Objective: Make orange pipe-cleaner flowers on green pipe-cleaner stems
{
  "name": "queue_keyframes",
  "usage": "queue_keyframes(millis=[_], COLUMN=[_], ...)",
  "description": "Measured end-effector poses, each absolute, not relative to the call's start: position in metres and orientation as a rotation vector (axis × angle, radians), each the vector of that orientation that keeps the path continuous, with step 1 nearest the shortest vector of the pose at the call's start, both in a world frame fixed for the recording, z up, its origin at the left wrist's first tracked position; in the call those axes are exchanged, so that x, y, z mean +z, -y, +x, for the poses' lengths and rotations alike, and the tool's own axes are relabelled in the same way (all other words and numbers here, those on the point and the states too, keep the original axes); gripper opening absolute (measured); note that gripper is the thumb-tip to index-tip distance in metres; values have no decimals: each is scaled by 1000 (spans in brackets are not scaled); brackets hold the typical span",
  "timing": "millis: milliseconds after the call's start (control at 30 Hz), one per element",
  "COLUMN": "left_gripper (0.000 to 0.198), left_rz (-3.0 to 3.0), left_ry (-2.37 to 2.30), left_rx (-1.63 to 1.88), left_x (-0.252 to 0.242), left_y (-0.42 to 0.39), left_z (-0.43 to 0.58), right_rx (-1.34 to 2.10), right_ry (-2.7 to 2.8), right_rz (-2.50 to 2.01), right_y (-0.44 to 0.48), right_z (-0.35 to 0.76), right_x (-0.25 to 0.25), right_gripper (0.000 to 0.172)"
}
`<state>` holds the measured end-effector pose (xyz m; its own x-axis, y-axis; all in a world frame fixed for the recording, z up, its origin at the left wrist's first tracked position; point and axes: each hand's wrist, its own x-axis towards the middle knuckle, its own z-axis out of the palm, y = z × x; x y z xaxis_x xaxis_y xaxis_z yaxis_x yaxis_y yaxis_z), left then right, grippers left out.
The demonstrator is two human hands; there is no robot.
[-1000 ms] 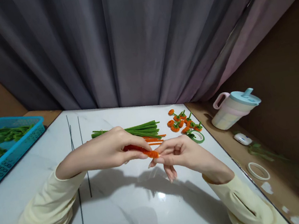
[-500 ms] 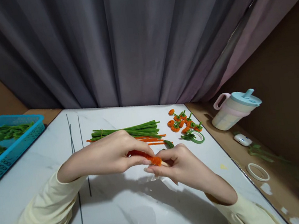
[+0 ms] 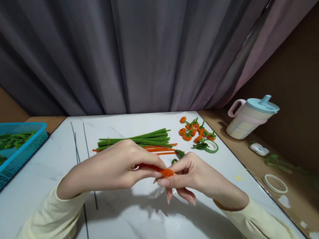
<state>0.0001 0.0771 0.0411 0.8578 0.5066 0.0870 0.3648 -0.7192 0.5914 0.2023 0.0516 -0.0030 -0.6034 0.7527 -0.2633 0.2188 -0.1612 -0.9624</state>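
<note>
My left hand point(image 3: 115, 168) and my right hand point(image 3: 192, 176) meet above the white marble table point(image 3: 132, 219). Both pinch an orange pipe cleaner point(image 3: 164, 172), whose end is coiled tight between the fingertips. The rest of it runs back under my left fingers. My right hand's lower fingers hang loose toward the table. Behind my hands lies a bundle of green pipe cleaners point(image 3: 138, 139) with a few orange pipe cleaners point(image 3: 164, 149) beside it.
Several small orange-and-green coiled pieces point(image 3: 195, 129) and a green tape ring point(image 3: 211, 146) lie at the back right. A blue basket point(image 3: 1, 155) of green pieces stands at the left. Thin dark wires point(image 3: 80, 179) lie on the table. A lidded cup point(image 3: 250, 116) sits right.
My right hand has turned at the coil, its lower fingers now spread downward. Both hands sit slightly lower and nearer than a second ago.
</note>
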Motion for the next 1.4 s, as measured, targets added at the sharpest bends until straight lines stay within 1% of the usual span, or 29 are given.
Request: queue_keyframes(millis=[67, 133, 167, 233, 300, 400, 500, 700, 933, 1167, 1267, 1333, 1400], left_gripper=[22, 20, 21, 31, 33, 30, 32, 24, 23, 28, 31, 36, 37], left_rz=[2451, 2447, 2436, 2342, 2133, 1773, 1495, 1129, 1030, 1169, 1199, 1173, 1125], left_ry=[-633, -700, -768, -940, -1044, -951, -745, -645, -667, -718, -653, -588, -535], left_rx=[294, 307, 341, 454, 592, 859, 1107, 1260, 1209, 1114, 1087, 1105, 1142], left_x=[40, 40, 40, 40, 40, 34, 20, 1, -3, -8, -4, -1, 0], left_y=[-78, -82, -85, -92, -100, -108, -107, -100, -97, -93, -95, -96, -99], left_z=[0, -3, -6, -11, -14, -6, 13, 39, 43, 48, 46, 44, 43], right_rx=[1823, 1756, 1700, 1566, 1430, 1241, 1169, 1242, 1396, 1442, 1468, 1522, 1627], right_ry=[1705, 1717, 1722, 1709, 1672, 1619, 1607, 1644, 1536, 1395, 1371, 1320, 1267], right_rz=[-1108, -1150, -1181, -1236, -1259, -1258, -1266, -1224, -1169, -1087, -1048, -1015, -960], right_y=[-52, -53, -54, -55, -56, -56, -56, -57, -60, -59, -60, -61, -61], right_z=[203, 205, 206, 208, 209, 209, 206, 195, 188, 186, 188, 190, 190], right_x=[-4, -5, -5, -4, -3, -2, -5, -19, -26, -23, -23, -24, -25], right_gripper=[33, 35, 35, 37, 38, 42, 41, 43, 43, 40, 39, 36, 34])
